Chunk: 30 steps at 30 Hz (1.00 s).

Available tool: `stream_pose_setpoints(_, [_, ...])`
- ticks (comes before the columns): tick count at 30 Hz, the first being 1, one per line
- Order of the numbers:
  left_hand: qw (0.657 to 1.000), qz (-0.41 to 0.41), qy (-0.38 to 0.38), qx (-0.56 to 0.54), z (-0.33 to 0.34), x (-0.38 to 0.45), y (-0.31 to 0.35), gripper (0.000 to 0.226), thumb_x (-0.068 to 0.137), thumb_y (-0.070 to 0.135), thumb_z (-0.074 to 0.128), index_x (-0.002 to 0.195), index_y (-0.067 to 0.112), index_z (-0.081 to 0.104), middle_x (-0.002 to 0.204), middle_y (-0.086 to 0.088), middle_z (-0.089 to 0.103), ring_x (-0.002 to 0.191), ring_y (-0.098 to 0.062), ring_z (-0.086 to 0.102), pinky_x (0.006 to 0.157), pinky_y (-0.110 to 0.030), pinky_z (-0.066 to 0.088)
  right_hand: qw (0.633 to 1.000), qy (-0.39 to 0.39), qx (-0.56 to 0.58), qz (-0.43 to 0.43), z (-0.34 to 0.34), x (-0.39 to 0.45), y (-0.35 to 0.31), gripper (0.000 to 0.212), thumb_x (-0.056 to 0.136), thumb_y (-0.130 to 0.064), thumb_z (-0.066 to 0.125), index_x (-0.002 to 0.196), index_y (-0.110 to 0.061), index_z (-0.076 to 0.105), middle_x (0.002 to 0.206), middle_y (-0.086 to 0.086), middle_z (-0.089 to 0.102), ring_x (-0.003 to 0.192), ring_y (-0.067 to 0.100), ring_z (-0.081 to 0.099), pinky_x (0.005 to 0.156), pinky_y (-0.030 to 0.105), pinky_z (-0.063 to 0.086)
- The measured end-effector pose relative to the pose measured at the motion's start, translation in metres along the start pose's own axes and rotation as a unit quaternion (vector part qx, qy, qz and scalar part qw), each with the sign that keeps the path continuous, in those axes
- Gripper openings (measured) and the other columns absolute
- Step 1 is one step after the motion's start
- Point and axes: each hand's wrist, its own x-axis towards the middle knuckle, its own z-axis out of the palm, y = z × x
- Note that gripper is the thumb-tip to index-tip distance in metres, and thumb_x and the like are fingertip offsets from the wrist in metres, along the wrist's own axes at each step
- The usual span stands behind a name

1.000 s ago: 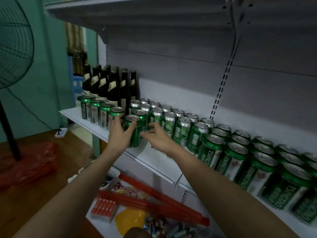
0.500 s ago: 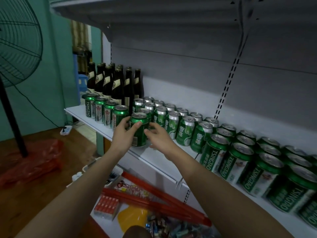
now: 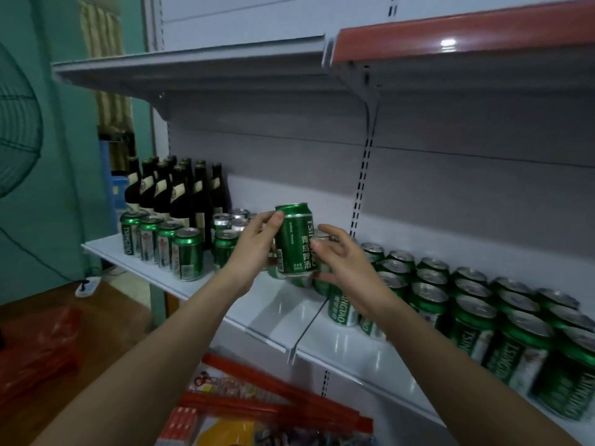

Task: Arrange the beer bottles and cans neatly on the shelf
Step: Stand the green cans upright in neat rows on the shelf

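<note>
I'm holding a green can (image 3: pixel 295 240) upright in the air in front of the shelf (image 3: pixel 264 309), my left hand (image 3: pixel 256 249) wrapping its left side with the thumb up near the rim, my right hand (image 3: pixel 343 260) coming in with curled fingers, fingertips touching the can's right side near the label. Both forearms are reaching up and forward from below. Half a second ago this can was standing on the shelf between my hands; now it's lifted clear above the boards, and I'm looking higher, so the upper shelf with its red strip (image 3: pixel 463 30) is showing. To the left, four cans (image 3: pixel 161 246) are lining the front edge with dark bottles (image 3: pixel 175 191) standing behind them. To the right, rows of cans (image 3: pixel 467 304) are running along the shelf, some partly hidden behind my right wrist. Below, red strips (image 3: pixel 270 403) and clutter are lying on a lower shelf.
</note>
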Motion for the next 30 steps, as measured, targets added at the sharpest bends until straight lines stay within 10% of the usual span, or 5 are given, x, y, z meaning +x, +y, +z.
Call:
stream_pose_setpoints(15, [0.995,-0.018,-0.086,-0.038,0.171,-0.022,0.023,0.026,0.108,0.022,0.035,0.101,0.010,0.057,0.091,-0.012,0.065,0.077,-0.020,0.062,0.068,-0.035,0.054,0.985,0.154,0.020,-0.078,-0.107,-0.085,-0.035,0.041,0.096,-0.021,0.063,0.130,-0.039,0.051,0.109,0.000,0.073,0.097,0.015,0.072,0.069,0.037,0.061])
stream_pose_setpoints(21, [0.971,-0.011,-0.234,0.045,0.190,-0.026,0.022,0.052,0.093,0.065,0.044,0.131,0.032,0.057,0.121,0.012,0.066,0.105,-0.003,0.064,0.087,-0.031,0.052,0.958,0.249,-0.063,-0.126,-0.133,-0.102,-0.038,0.045,0.091,-0.024,0.070,0.116,-0.057,0.053,0.117,-0.007,0.067,0.089,0.010,0.073,0.065,0.029,0.061])
stream_pose_setpoints(23, [0.960,-0.024,-0.276,0.044,0.194,-0.029,0.024,0.055,0.082,0.071,0.053,0.131,0.044,0.052,0.108,0.025,0.068,0.090,0.007,0.067,0.071,-0.021,0.057,0.950,0.270,-0.077,-0.137,-0.137,-0.103,-0.039,0.046,0.090,-0.024,0.072,0.126,-0.047,0.054,0.121,-0.007,0.064,0.088,0.009,0.073,0.066,0.032,0.062])
stream_pose_setpoints(25, [0.961,-0.031,-0.274,0.024,0.199,-0.030,0.025,0.049,0.080,0.063,0.061,0.125,0.044,0.057,0.096,0.020,0.073,0.083,0.002,0.071,0.058,-0.018,0.056,0.945,0.282,-0.094,-0.139,-0.139,-0.104,-0.040,0.050,0.088,-0.027,0.074,0.132,-0.036,0.052,0.121,-0.009,0.063,0.088,0.009,0.073,0.068,0.034,0.063])
stream_pose_setpoints(30, [0.958,-0.094,-0.260,-0.080,0.205,-0.031,0.023,0.052,0.084,0.056,0.061,0.126,0.023,0.064,0.119,-0.009,0.071,0.111,-0.030,0.067,0.090,-0.048,0.057,0.939,0.297,-0.113,-0.134,-0.145,-0.107,-0.045,0.034,0.097,-0.038,0.061,0.128,-0.027,0.057,0.114,-0.012,0.066,0.088,0.003,0.070,0.066,0.023,0.058])
